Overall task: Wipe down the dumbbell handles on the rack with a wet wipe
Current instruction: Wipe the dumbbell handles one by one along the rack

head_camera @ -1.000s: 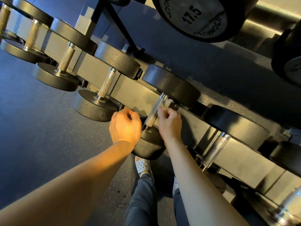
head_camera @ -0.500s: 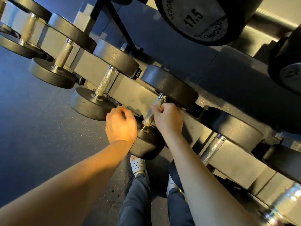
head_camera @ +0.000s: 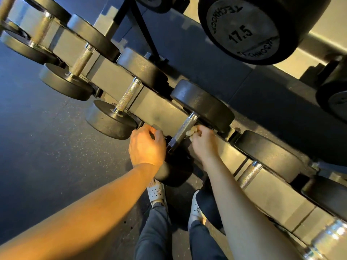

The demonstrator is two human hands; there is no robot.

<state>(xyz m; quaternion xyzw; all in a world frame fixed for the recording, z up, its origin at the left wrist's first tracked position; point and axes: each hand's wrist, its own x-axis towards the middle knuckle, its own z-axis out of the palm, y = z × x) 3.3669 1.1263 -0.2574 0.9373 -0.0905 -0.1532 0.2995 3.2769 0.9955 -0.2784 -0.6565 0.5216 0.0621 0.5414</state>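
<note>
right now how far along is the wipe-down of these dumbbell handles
Done: nothing shows which handles are already wiped. In hand: the right hand holds a crumpled pale wet wipe against the knurled steel middle handle, while the left hand grips that dumbbell's near black round head. Left: possibly the knurled steel handle to its right.

Single head-worn view, looking steeply down and rolled, so the dumbbell rack (head_camera: 161, 111) slants from upper left to lower right. We're in tight: the right hand (head_camera: 203, 142) pinching the wet wipe (head_camera: 192, 130) against the knurled handle (head_camera: 183, 129) sits dead centre, the left hand (head_camera: 146, 147) gripping the front weight head (head_camera: 176, 169) just left of that grip. Beyond the grip looms the 17.5 dumbbell (head_camera: 242, 29); beneath it, sandals (head_camera: 156, 192) on dark floor (head_camera: 47, 147).
</note>
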